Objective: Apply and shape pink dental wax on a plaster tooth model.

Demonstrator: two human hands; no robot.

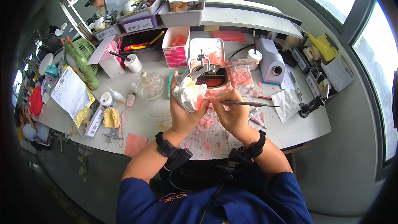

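My left hand is closed around a white plaster dental cast mounted on a metal articulator, held up above the middle of the bench. Pink wax shows on the side of the cast nearest my right hand. My right hand grips a slim metal wax carver like a pen, its dark far end pointing right. The carver's working end lies by my fingers at the wax, and I cannot make out its tip. Behind the hands sits a tray of red-pink wax.
Paper strewn with pink shavings covers the bench below. A glass spirit lamp, a yellowish dental cast and a pink wax sheet lie left. To the right are a white tissue and a blue-grey machine. Bins line the raised shelf.
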